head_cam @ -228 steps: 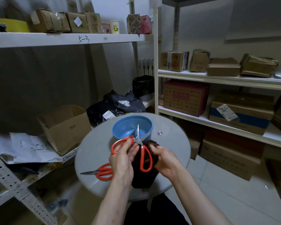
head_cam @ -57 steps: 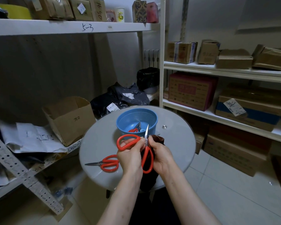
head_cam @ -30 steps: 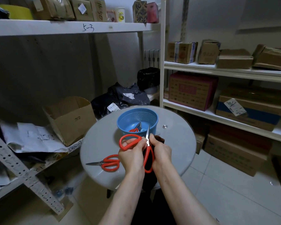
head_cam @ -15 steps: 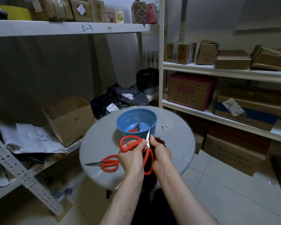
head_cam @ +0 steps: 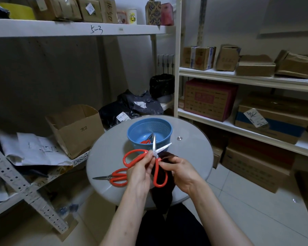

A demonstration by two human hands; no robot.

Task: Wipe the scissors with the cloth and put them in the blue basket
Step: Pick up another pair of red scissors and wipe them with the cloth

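Left hand [head_cam: 140, 168] fingers pinch red-handled steel scissors [head_cam: 155, 153] at the pivot, blades splayed. Right hand [head_cam: 182, 170] fingers clutch a dark soft cloth [head_cam: 163, 196]. A perforated round blue plastic basket [head_cam: 165, 129] sits beyond the fingertips.

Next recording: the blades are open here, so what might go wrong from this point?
The held scissors have blades spread open just above the left hand, whose fingers pinch near the pivot; wiping may nick a finger. The dark cloth in the right hand could snag between the blades.
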